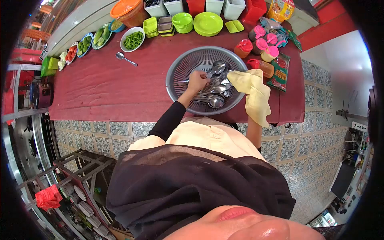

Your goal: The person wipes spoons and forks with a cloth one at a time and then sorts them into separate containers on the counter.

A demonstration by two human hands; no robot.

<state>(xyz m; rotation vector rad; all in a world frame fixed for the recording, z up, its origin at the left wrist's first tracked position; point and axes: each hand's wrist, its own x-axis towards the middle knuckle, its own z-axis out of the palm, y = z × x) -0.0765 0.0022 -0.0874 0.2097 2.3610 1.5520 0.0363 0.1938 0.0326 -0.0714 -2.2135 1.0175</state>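
Observation:
A large grey slotted plastic basin [175, 74] stands on the red-covered table, with a pile of metal spoons [216, 102] and other cutlery inside. My left hand [198, 81] reaches in over its left side, fingers closed at the handle end of a spoon [218, 69]. A pale yellow cloth [256, 94] drapes over my right hand at the basin's right rim. That hand's fingers are hidden beneath the cloth, which hangs in folds down to the wrist. Left of the basin, a single spoon [127, 59] lies on the tabletop.
Along the back are a bowl of green chillies [133, 39], plates of vegetables, stacked green plates [208, 24] and an orange bucket [127, 12]. Sauce bottles with red and pink lids [243, 48] and a green packet [279, 72] stand right of the basin.

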